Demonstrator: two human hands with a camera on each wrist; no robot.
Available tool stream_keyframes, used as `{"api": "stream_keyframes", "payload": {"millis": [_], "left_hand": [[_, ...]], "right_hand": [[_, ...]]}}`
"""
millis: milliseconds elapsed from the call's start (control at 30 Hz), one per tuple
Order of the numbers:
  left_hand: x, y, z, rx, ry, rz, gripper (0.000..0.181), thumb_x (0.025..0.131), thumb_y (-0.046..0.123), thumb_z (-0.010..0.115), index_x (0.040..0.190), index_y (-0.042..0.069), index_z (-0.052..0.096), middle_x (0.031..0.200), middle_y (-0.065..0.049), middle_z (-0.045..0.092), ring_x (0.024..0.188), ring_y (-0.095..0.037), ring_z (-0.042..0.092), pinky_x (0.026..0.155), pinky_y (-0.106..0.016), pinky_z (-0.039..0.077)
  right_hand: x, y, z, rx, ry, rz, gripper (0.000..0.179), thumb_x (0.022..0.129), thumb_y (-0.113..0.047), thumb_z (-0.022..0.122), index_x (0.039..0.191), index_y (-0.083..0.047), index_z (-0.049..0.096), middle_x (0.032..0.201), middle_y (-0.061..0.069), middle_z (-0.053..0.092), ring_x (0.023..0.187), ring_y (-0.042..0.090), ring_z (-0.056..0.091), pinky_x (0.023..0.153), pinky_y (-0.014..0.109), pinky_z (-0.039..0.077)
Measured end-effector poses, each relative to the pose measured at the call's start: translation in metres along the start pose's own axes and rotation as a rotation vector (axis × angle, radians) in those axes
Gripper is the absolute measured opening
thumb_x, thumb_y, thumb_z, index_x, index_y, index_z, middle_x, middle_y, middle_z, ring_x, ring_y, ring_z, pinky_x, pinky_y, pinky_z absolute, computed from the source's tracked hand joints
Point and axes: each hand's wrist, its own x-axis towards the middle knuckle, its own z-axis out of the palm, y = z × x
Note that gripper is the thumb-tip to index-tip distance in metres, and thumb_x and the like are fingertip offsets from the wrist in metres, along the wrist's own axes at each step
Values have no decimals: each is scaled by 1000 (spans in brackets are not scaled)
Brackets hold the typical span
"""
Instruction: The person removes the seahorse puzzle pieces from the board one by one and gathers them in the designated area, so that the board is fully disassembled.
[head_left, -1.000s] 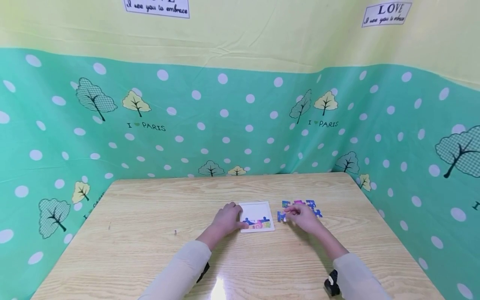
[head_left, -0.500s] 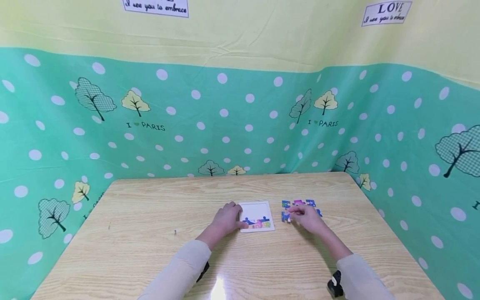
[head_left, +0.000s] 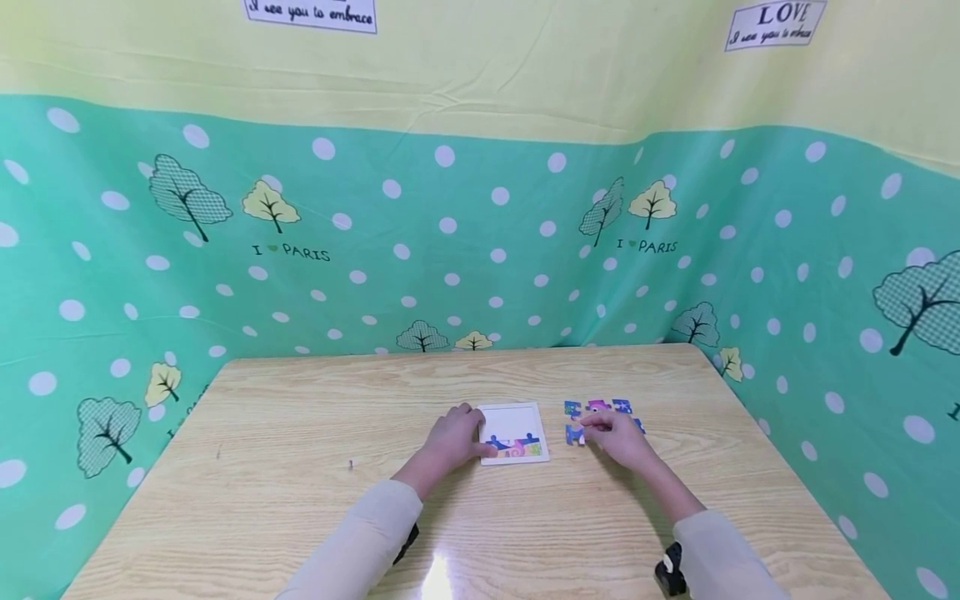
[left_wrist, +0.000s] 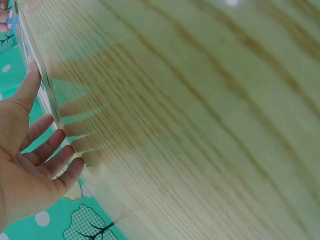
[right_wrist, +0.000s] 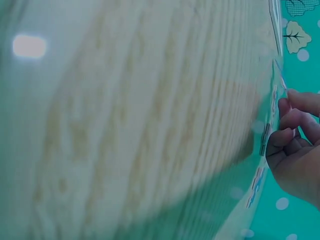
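Note:
A white puzzle frame lies flat mid-table, its bottom row filled with assembled colourful pieces and its upper part showing bare white. My left hand rests at the frame's left side, thumb on the lower left edge; in the left wrist view the fingers are spread loosely along the frame's rim. Right of the frame, my right hand pinches a blue puzzle piece between thumb and fingers. The right wrist view shows that piece edge-on as a thin sliver, beyond the fingertips.
Several loose puzzle pieces lie behind and under the right hand, among them a pink piece and a blue corner piece. A tiny dark bit sits on the wooden table at left. A green dotted curtain hangs behind.
My right hand has shifted slightly right with the blue puzzle piece, drawing it away from the frame and back by the loose pieces. My left hand and the frame stay put.

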Motion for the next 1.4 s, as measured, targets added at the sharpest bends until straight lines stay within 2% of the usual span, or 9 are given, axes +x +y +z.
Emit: {"api": "stream_keyframes", "payload": {"millis": [367, 733, 1033, 1400], "left_hand": [[0, -1, 0, 3, 1, 2, 55, 74, 45, 74, 112, 7, 61, 100, -6, 56, 90, -21, 50, 87, -43, 47], [-1, 0, 1, -3, -2, -7, 56, 74, 45, 74, 112, 7, 60, 100, -5, 56, 90, -20, 50, 87, -43, 47], [0, 0, 1, 1, 6, -2, 56, 73, 46, 74, 112, 7, 61, 101, -5, 57, 92, -21, 51, 87, -43, 47], [-1, -1, 0, 5, 1, -3, 57, 73, 46, 74, 113, 7, 60, 102, -6, 57, 93, -22, 52, 89, -44, 47]], "right_hand": [[1, 1, 6, -88, 19, -8, 18, 86, -9, 63, 103, -3, 69, 100, 10, 68, 90, 21, 60, 79, 36, 52], [1, -3, 8, -143, 24, -12, 19, 89, -7, 60, 105, -3, 67, 102, 11, 67, 92, 23, 61, 77, 35, 53], [2, -2, 6, -203, 28, -29, 20, 90, -8, 58, 107, -4, 66, 103, 11, 66, 93, 24, 61, 81, 39, 52], [2, -2, 6, -198, 28, -46, 21, 89, -9, 59, 108, -1, 65, 102, 12, 65, 94, 25, 60, 82, 41, 52]]}}
